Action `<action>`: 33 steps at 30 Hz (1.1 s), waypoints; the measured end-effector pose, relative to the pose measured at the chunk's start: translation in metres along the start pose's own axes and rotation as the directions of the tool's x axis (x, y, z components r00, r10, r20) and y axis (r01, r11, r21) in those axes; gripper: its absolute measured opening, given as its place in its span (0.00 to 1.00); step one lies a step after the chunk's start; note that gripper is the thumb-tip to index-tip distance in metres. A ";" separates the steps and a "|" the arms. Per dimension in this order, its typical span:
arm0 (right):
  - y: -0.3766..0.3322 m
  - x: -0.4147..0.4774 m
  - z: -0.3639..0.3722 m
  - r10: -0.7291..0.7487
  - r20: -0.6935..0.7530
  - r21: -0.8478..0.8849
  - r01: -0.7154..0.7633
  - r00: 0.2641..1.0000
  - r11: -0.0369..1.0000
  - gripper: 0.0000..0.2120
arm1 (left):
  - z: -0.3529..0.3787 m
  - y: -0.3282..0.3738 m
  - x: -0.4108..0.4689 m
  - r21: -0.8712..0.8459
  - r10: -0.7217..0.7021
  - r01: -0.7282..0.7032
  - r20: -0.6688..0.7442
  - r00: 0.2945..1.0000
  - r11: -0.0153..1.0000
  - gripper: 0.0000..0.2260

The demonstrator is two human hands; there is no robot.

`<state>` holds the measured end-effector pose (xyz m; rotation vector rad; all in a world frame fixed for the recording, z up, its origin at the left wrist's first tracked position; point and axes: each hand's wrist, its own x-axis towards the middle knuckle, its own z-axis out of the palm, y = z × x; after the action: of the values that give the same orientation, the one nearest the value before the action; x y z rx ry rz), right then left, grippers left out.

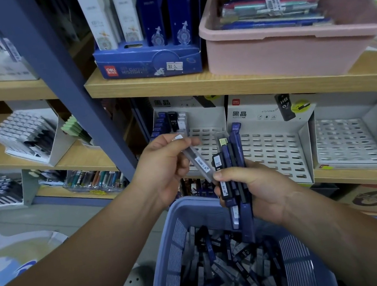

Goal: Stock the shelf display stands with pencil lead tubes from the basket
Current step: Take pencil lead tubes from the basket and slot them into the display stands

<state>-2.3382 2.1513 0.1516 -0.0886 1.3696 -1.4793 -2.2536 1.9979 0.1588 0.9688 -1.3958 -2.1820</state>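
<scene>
Two hands meet just above the blue slatted plastic basket (171, 253), which is heaped with loose dark blue, black and clear pencil lead tubes (222, 258). Above and behind the basket stand three white slotted cardboard display stands, the middle one (272, 153) almost bare of stock.

The likeliest slip is from the fanned bundle of blue and black tubes (235, 160). It stands upright but splayed, its ends uneven, so drawing one tube away could drag a neighbour loose and drop it into the basket or onto the floor beside it. A second risk is mis-sorting: the tubes differ in colour, and their small labels are hard to read from this angle. A tilted tube could also catch on a slot edge rather than seat.

The left hand (162, 168), above the basket's far rim, curls its fingers round the upper part of a clear grey tube (194, 161) that slopes down toward the right. The right hand (258, 188), palm turned inward, clasps the bundle with its thumb pressed across the front. Whether that thumb touches the clear tube's lower end I cannot tell.
</scene>
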 end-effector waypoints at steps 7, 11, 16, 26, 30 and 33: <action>-0.003 0.002 0.005 -0.023 0.032 0.098 0.020 0.999 0.995 0.14 | -0.011 0.008 0.000 -0.201 -0.007 0.037 0.151 0.989 0.979 0.09; -0.005 0.006 0.005 0.012 0.032 0.097 -0.015 0.999 0.995 0.07 | -0.018 0.014 0.002 -0.240 0.038 0.019 0.229 0.973 0.971 0.13; -0.003 0.013 0.000 0.040 -0.071 0.069 -0.035 0.997 0.997 0.04 | -0.032 0.019 0.016 0.134 0.242 -0.242 0.016 0.970 0.961 0.09; -0.003 0.015 -0.017 0.022 -0.154 0.028 -0.018 0.988 0.999 0.05 | -0.038 -0.007 0.055 0.770 0.588 -0.304 -0.111 0.802 0.560 0.10; -0.004 0.016 -0.025 0.007 -0.145 0.013 -0.006 0.989 1.000 0.04 | -0.033 -0.019 0.064 0.831 0.626 -0.304 -0.066 0.777 0.466 0.10; -0.007 0.016 -0.030 -0.002 -0.131 0.007 0.003 0.991 1.000 0.03 | -0.032 -0.025 0.068 0.856 0.628 -0.298 -0.039 0.777 0.423 0.11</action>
<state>-2.3687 2.1587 0.1379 0.0117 1.4694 -1.5144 -2.2763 1.9455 0.1045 0.9791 -2.1904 -0.7871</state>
